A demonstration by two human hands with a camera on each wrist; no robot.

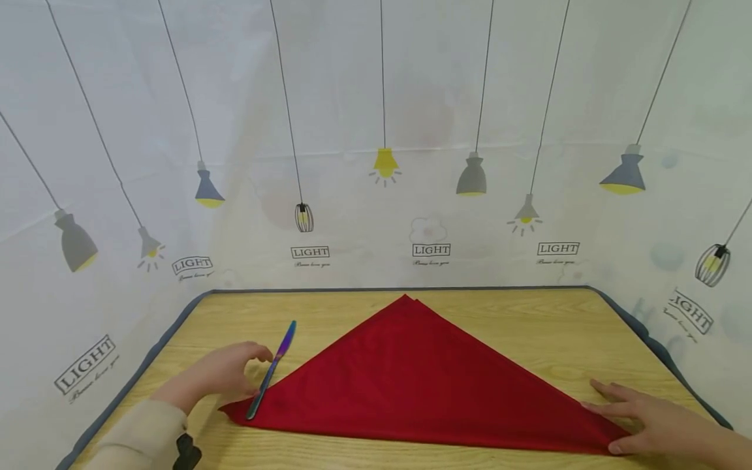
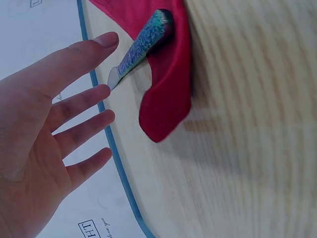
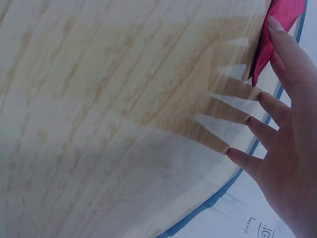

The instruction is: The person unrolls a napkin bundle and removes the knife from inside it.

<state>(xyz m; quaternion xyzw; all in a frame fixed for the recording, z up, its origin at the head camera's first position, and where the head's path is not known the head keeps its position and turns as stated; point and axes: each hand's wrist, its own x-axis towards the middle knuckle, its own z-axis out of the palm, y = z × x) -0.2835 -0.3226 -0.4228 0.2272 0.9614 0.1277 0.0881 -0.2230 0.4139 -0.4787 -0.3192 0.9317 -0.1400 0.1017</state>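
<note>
A red cloth napkin, folded into a triangle, lies flat with its peak pointing away from me. Across its left corner rests a table knife with an iridescent blue-purple finish, its handle end on the cloth and its blade pointing away over the wood. My left hand is just left of the knife; in the left wrist view its fingers are spread and loose, apart from the knife handle. At the napkin's right corner, my right hand has its fingers spread, with the thumb on the cloth.
The wood-grain table has a dark blue edge along its back and sides. White sheets printed with hanging lamps enclose it at the back and on both sides. A small black object sits by the left sleeve.
</note>
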